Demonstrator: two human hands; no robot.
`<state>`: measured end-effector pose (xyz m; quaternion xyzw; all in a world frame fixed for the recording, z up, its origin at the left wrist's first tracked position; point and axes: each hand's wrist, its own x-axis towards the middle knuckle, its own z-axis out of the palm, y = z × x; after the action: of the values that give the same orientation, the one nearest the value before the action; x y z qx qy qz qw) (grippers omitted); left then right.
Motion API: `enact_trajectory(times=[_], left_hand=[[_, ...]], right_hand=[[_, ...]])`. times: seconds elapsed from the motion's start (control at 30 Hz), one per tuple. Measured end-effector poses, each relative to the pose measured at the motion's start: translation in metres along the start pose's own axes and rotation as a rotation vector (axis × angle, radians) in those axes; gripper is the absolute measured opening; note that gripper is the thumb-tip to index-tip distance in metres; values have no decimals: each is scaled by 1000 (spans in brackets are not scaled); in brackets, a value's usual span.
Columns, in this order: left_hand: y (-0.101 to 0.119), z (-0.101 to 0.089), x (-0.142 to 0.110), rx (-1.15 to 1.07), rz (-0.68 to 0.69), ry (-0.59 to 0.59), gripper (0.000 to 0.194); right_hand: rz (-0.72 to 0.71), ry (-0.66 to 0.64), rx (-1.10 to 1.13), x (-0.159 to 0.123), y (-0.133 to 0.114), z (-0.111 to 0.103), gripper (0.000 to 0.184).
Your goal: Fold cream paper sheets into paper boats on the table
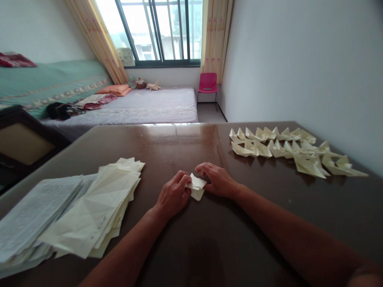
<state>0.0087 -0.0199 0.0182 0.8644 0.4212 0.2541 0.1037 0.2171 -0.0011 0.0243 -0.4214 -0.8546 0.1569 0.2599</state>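
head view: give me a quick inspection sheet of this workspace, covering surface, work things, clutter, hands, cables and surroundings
Surface: brown table, glossy, reflecting window light at its far edge.
Work things: small folded cream paper at the middle; paper boats grouped at the far right; creased cream sheets in a loose pile at left.
Clutter: printed sheets, stacked unevenly beside and partly under the cream pile.
Hands: left hand pinches the folded paper; right hand is at its other side, fingers curved and apart from the thumb, contact unclear.
Cables: nothing seen.
Surroundings: bed, pink chair and window beyond the table.
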Motion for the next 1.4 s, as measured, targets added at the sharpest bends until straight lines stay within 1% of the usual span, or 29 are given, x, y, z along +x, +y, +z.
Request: enact_trajectory(times=[0.07,0.17,0.33,0.47,0.57,0.67,0.73,0.83,0.9,1.0,1.07,1.13,1.2,1.3,1.33,1.4], left_hand=[[5,4,0,-37,19,23,16],[9,7,-1,-49,4,53,15],[11,7,0,-66,-11,16,15],[10,8,2,-59,-30,10,14],[5,7,3,-19,-65,-2,15],[-1,4,5,58,-111,-38,16],[-5,0,5,94,-88,-91,18],[-8,-6,4,115,-17,-155,20],[-10,-10,2,117,9,-174,17],[-10,-16,1,132,32,-194,16],[-8,-19,0,162,36,-195,17],[-5,-20,1,196,31,-187,16],[-3,-18,2,222,23,-134,14],[-3,-10,5,230,81,-19,23],[-4,-7,5,233,117,-13,27],[-6,-2,5,256,155,-51,34]], right_hand=[[29,14,18,0,-4,5,31],[99,24,22,0,-8,12,22],[173,50,-55,0,-13,11,20],[170,35,-131,0,-17,8,25],[107,29,-119,2,-14,8,30],[-12,29,-94,2,-4,7,32],[-85,-12,-112,2,4,4,27],[-172,-100,-153,1,13,-2,21],[-205,-133,-172,1,17,-6,21],[-245,-156,-179,0,20,-10,26],[-272,-161,-167,-1,20,-12,29],[-291,-156,-155,-1,20,-13,28],[-301,-139,-151,-2,18,-13,24],[-301,-121,-152,-2,16,-12,19],[-297,-116,-154,-2,15,-11,19],[-289,-112,-159,-1,14,-10,20]])
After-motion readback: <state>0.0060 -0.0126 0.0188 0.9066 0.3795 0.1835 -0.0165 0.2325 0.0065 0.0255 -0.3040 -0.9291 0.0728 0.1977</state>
